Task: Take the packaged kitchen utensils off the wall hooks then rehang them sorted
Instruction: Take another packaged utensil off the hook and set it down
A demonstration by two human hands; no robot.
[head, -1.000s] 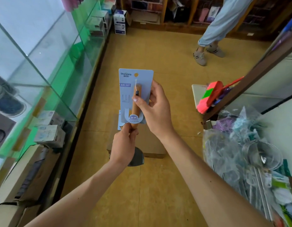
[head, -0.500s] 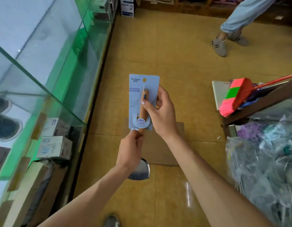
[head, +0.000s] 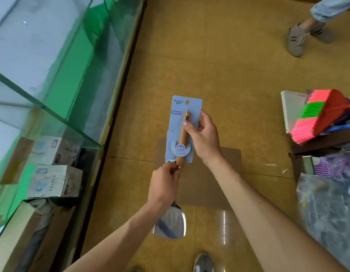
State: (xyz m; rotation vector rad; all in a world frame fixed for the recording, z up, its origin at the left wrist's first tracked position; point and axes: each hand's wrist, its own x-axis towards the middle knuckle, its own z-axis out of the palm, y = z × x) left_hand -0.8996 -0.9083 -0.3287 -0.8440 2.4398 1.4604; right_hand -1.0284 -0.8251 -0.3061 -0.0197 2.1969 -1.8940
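I hold one packaged spatula in front of me over the floor. Its pale blue backing card (head: 177, 122) has a round hang hole at the top, a wooden handle (head: 182, 142) runs down the card, and the steel blade (head: 171, 222) hangs below. My left hand (head: 164, 185) grips the neck just under the card. My right hand (head: 203, 136) holds the card's right edge, thumb pressed on the top of the handle. No wall hooks are in view.
A glass display case (head: 52, 75) with boxes (head: 52, 181) beneath runs along the left. A flat cardboard sheet (head: 209, 183) lies on the yellow floor. At right are a pink and green broom (head: 319, 116) and bagged utensils (head: 331, 209). Another person's feet (head: 305, 38) stand at the top right.
The view has tilted further down toward the floor. Both hands keep the same hold on the spatula, which sits lower in view. The person at the back has stepped right.
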